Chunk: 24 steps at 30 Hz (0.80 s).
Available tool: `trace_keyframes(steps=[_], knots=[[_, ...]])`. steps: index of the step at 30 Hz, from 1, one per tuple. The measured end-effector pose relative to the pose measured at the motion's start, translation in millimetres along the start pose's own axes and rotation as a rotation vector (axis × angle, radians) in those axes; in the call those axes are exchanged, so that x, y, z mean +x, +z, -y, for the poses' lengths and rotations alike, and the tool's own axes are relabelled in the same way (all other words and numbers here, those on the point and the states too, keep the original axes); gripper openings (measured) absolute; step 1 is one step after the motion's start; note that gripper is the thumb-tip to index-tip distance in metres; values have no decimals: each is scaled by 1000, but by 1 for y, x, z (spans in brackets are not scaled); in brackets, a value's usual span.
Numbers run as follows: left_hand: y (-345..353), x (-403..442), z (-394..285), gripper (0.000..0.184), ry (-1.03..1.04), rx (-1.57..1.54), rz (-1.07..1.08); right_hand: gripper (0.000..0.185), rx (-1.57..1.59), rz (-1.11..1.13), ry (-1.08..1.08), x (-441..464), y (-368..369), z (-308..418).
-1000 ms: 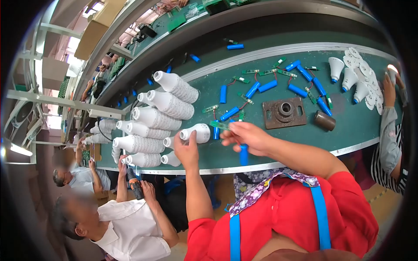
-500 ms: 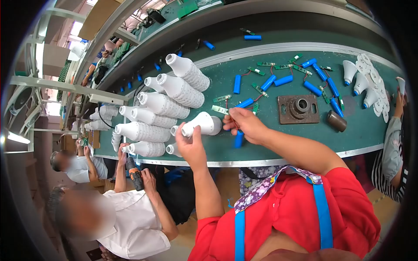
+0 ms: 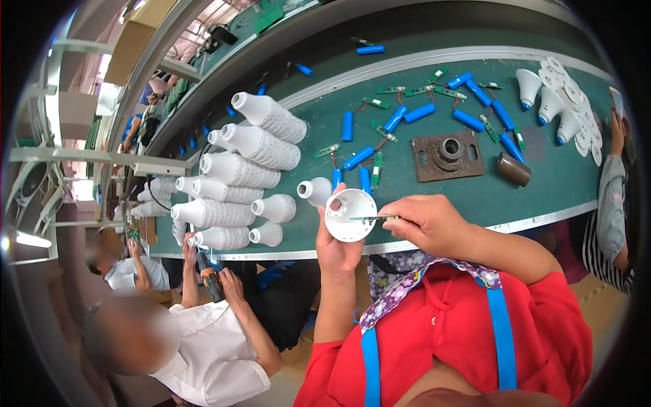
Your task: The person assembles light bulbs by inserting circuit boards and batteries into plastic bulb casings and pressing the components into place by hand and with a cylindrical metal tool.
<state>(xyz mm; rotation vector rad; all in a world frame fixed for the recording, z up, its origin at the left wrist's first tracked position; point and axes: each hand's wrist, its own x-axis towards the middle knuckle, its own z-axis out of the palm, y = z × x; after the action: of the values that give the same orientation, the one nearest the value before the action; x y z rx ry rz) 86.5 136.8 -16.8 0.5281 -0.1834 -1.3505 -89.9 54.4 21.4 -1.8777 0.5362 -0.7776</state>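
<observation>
My left hand (image 3: 337, 254) grips a white plastic bulb housing (image 3: 338, 229), its wide mouth tilted up toward me. My right hand (image 3: 430, 222) pinches a narrow green circuit board (image 3: 384, 218) whose far end reaches into that mouth. Whether a battery is wired to this board is hidden. Just beyond the left hand, another white housing (image 3: 314, 192) lies on the green bench. Blue battery cells (image 3: 358, 157) wired to small green boards (image 3: 377, 168) lie beyond my hands.
Stacked white housings (image 3: 239, 170) stand to the left. A brown metal fixture (image 3: 448, 157) and a brown cylinder (image 3: 513, 169) sit to the right, before cone-shaped white parts (image 3: 528, 88) and flat discs (image 3: 582, 122). At left, a co-worker in white holds a power drill (image 3: 209, 277).
My left hand has turned the housing so its wide mouth faces me and brought it closer. My right hand has come nearer, bringing the board into the opening. The view has shifted slightly.
</observation>
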Motion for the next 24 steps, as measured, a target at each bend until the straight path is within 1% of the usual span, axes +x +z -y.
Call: trace_keyframes(steps=[2,3,6,9,12,13,15,16,17,18,19,24], knots=[[-4,0,8,51,-71,-57,27,16,-74,-22,-70,-6,-7,4],[-2,1,11,51,-58,-18,5,18,-101,-40,-99,-9,-10,4],[-4,1,15,51,-100,22,-6,18,-117,-53,-42,-14,-15,7],[8,0,18,50,-54,174,10,17,-184,-76,-70,-15,-17,1],[14,-5,24,49,94,446,-24,13,-154,-178,-137,-15,-16,-3],[21,-8,24,46,119,422,-7,12,-147,-168,-97,-16,-15,-7],[15,-8,28,51,201,586,29,13,-136,-146,-18,-19,-16,-14],[13,-8,30,55,242,666,47,14,99,-99,191,-19,-15,-13],[13,-9,29,57,242,679,83,16,334,-51,401,-19,-15,-10],[15,-9,30,55,246,694,75,18,569,-1,612,-20,-14,-8],[18,-9,30,53,250,708,67,23,627,34,628,-23,-10,-14],[15,-12,27,50,185,767,65,22,826,82,686,-27,-9,-18]])
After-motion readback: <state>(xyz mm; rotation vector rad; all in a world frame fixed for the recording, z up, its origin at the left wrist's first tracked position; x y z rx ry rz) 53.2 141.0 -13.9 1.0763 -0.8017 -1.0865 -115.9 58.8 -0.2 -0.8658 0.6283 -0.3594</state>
